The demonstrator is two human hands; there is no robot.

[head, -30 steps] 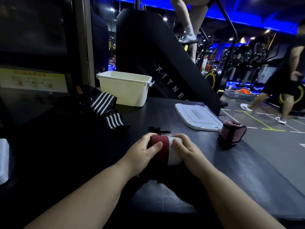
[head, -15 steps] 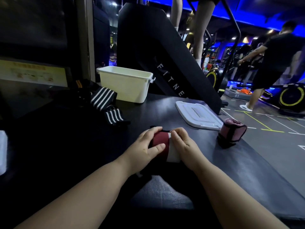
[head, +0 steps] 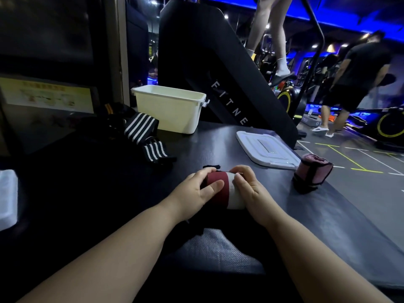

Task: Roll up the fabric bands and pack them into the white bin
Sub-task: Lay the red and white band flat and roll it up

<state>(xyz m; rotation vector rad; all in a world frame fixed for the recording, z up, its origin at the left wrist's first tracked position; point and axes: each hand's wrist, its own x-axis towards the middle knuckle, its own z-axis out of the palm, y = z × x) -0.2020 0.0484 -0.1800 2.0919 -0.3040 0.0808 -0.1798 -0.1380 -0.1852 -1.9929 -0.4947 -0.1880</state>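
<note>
— Red-and-white band (head: 222, 196): where is it?
— On the dark surface (head: 218, 145), rolled. Your left grip (head: 194, 193) and right grip (head: 251, 189) both curl round it.
— Around it?
— Striped bands (head: 142, 127) beside the white bin (head: 172, 110), far left. Lid (head: 266, 149) and pink roll (head: 312, 171) on the right.

Both hands, left hand (head: 192, 191) and right hand (head: 248, 186), gripped red-white band roll (head: 225, 191) on black table (head: 218, 154); white bin (head: 170, 108) behind.

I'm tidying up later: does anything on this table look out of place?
The pink roll sits at the table's right edge, far from the white bin, and might fall. The lid lies near that edge too.
</note>
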